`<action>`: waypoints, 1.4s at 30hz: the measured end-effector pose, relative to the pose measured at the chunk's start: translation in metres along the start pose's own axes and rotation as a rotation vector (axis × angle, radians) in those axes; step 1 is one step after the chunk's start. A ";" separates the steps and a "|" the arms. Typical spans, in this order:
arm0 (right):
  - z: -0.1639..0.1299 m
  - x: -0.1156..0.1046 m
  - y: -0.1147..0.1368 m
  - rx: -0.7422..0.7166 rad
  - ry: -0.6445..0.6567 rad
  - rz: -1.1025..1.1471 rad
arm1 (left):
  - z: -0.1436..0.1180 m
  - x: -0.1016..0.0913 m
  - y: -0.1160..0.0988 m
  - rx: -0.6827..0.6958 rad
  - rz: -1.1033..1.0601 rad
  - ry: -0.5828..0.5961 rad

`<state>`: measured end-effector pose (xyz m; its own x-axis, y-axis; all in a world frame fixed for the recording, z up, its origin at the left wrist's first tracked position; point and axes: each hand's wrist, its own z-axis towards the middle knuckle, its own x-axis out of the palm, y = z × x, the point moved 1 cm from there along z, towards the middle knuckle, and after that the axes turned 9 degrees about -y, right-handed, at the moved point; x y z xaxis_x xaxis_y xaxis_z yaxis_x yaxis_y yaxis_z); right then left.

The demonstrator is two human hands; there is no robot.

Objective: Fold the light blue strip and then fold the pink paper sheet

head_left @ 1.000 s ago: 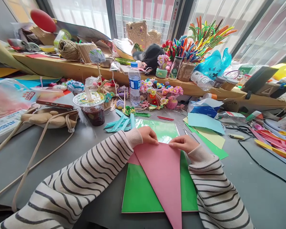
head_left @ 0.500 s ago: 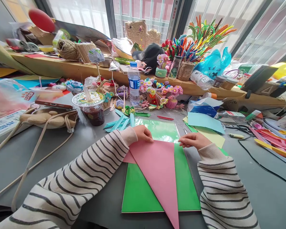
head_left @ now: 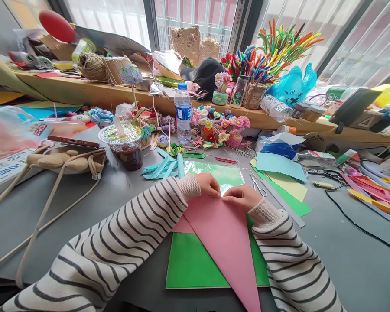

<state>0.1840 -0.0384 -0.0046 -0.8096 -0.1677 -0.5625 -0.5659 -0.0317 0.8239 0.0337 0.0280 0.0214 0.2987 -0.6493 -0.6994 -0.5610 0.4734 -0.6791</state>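
On the cluttered grey table (head_left: 84,203) lies a glossy green board (head_left: 195,264), on it a folded pink paper triangle (head_left: 224,234) whose far edge the left hand (head_left: 209,185) and right hand (head_left: 240,197) pinch, fingertips nearly touching.

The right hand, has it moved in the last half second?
Yes. The right hand has slid left along the top edge of the pink paper, away from the scissors, and now nearly meets the left hand.
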 end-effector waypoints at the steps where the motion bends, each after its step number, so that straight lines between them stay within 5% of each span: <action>1: 0.000 0.000 0.000 -0.002 0.002 0.003 | 0.001 0.000 0.001 -0.009 0.000 0.019; 7: -0.002 -0.002 0.000 0.004 0.054 0.044 | -0.002 -0.008 0.006 -0.071 -0.163 0.173; 19: -0.004 -0.012 -0.001 0.085 0.077 0.116 | -0.012 -0.022 0.029 -0.075 -0.287 0.301; 42: -0.009 -0.033 -0.010 0.137 0.054 0.092 | -0.045 -0.057 0.061 -0.142 -0.297 0.250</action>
<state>0.2174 -0.0413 0.0060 -0.8514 -0.2164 -0.4778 -0.5089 0.1197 0.8525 -0.0521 0.0674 0.0296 0.2771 -0.8782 -0.3899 -0.5844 0.1680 -0.7939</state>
